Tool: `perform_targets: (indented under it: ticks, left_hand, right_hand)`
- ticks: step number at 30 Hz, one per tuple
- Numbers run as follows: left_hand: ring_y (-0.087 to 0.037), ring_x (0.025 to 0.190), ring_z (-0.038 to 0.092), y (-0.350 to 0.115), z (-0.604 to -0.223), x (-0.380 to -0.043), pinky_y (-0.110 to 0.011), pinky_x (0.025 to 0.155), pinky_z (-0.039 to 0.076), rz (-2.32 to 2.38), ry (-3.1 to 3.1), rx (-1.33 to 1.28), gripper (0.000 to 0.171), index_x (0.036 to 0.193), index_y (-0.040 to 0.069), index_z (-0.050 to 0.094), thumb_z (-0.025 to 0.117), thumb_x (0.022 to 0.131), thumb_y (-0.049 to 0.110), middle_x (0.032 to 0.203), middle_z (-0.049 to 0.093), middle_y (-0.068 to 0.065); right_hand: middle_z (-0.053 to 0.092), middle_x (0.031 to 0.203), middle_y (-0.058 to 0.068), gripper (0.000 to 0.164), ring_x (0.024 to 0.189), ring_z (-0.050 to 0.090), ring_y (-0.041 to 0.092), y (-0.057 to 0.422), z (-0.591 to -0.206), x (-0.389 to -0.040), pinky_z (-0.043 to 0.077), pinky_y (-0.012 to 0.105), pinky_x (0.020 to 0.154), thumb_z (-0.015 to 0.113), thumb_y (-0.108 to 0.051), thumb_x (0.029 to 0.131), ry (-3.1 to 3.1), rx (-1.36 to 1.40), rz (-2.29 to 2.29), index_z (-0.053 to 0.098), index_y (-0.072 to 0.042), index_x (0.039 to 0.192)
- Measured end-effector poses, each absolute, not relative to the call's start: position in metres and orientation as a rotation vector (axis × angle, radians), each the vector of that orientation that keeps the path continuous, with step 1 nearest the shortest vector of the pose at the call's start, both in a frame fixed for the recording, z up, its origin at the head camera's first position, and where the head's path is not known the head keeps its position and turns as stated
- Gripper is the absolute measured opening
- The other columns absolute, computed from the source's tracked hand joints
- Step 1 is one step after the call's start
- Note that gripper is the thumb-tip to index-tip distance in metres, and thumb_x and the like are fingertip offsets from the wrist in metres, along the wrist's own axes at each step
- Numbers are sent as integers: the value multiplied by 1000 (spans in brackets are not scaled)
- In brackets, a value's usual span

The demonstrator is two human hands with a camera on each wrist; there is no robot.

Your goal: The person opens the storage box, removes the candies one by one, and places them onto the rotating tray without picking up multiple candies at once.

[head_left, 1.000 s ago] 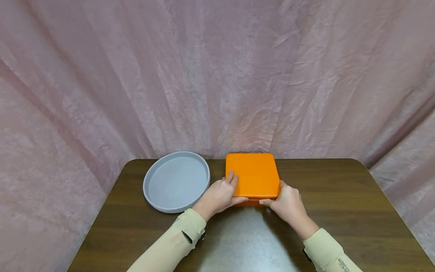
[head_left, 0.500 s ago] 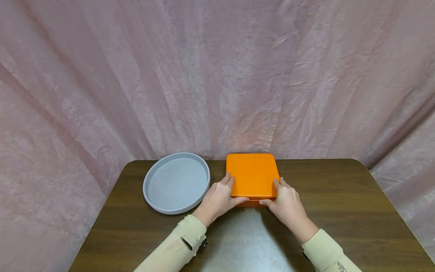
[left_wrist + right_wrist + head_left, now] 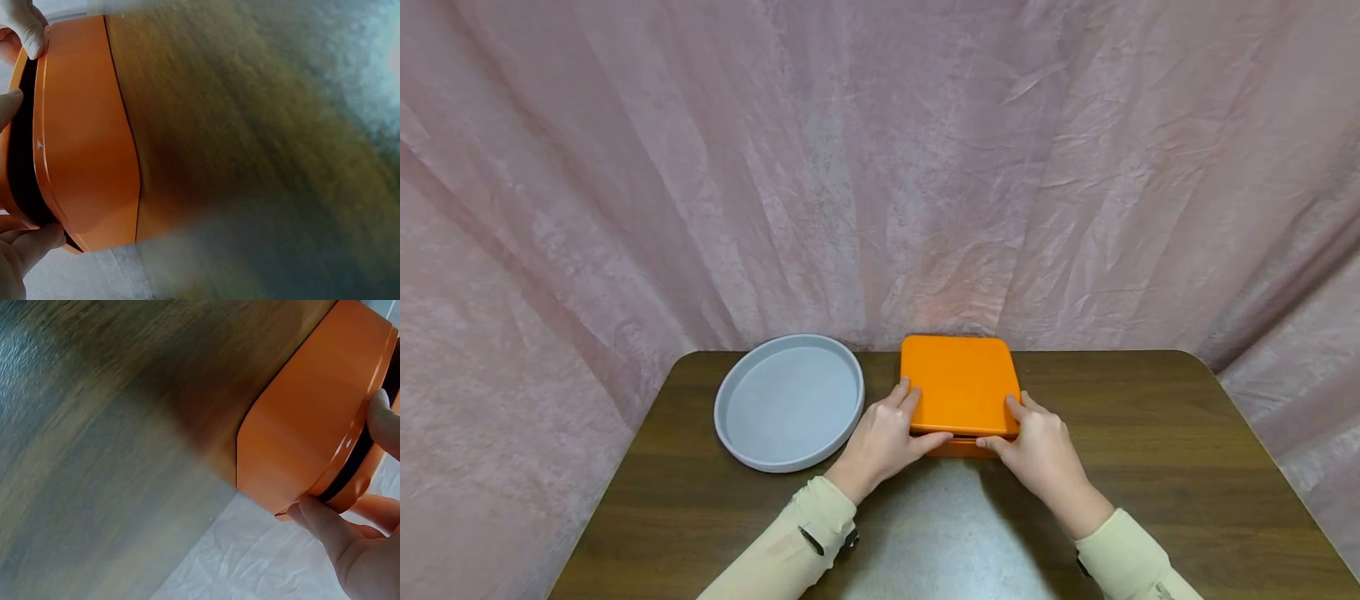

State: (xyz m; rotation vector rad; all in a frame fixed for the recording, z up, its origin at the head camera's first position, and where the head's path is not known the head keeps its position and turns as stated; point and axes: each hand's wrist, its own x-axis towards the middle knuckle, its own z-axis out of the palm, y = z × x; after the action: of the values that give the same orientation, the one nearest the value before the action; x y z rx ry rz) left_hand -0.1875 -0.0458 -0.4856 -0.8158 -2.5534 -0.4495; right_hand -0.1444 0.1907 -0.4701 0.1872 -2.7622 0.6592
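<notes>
A square orange box (image 3: 90, 137) stands on the table, its orange lid (image 3: 962, 379) raised a little along the near edge. A dark gap runs between lid and box in both wrist views. My left hand (image 3: 882, 435) grips the lid's near left corner, thumb along the front edge and fingers at the side. My right hand (image 3: 1039, 450) holds the near right corner likewise, with its thumb at the front gap. In the right wrist view, fingertips of the right hand (image 3: 359, 550) touch the box's corner just below the gap. The inside of the box is hidden.
A round grey tray (image 3: 786, 404) with a low rim lies left of the box, close to my left wrist. The brown wooden table (image 3: 1150, 467) has its back edge right behind the box. A pink curtain (image 3: 880, 167) hangs behind it.
The lid's near edge has risen slightly, and a dark gap has appeared under it. The left fingers have slid off the lid's top toward its side; the right index finger has come onto the lid's edge.
</notes>
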Motion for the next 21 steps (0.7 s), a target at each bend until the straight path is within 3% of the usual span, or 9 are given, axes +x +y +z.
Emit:
perform_targets:
  ticks: [8, 12, 18, 21]
  left_hand:
    - [-30, 107, 63, -48, -480, -186, -31, 80, 55, -609, -2609, -806, 79, 129, 3, 54, 66, 75, 60, 135, 51, -21]
    - [-28, 116, 58, -50, -481, -187, -32, 87, 52, -680, -2648, -794, 73, 133, 5, 50, 70, 78, 48, 139, 47, -18]
    - [-27, 122, 53, -48, -481, -188, -34, 89, 51, -776, -2611, -695, 66, 138, 3, 42, 70, 80, 19, 141, 45, -19]
    - [-29, 119, 56, -45, -480, -190, -36, 88, 51, -825, -2584, -565, 69, 139, -1, 38, 69, 78, 12, 136, 50, -22]
  right_hand:
    - [51, 129, 33, 81, 111, 56, 46, 196, -469, -143, 49, 52, 85, 81, -45, 66, -2736, 194, 722, 56, 4, 125]
    - [51, 129, 32, 74, 110, 57, 44, 200, -471, -142, 51, 49, 83, 80, -41, 69, -2682, 261, 705, 57, 3, 124]
    - [54, 127, 28, 57, 86, 69, 34, 204, -475, -143, 56, 39, 67, 75, -28, 77, -2579, 399, 575, 59, 0, 123]
    - [57, 124, 27, 51, 81, 70, 31, 206, -476, -145, 56, 36, 65, 75, -18, 77, -2508, 456, 524, 60, -1, 122]
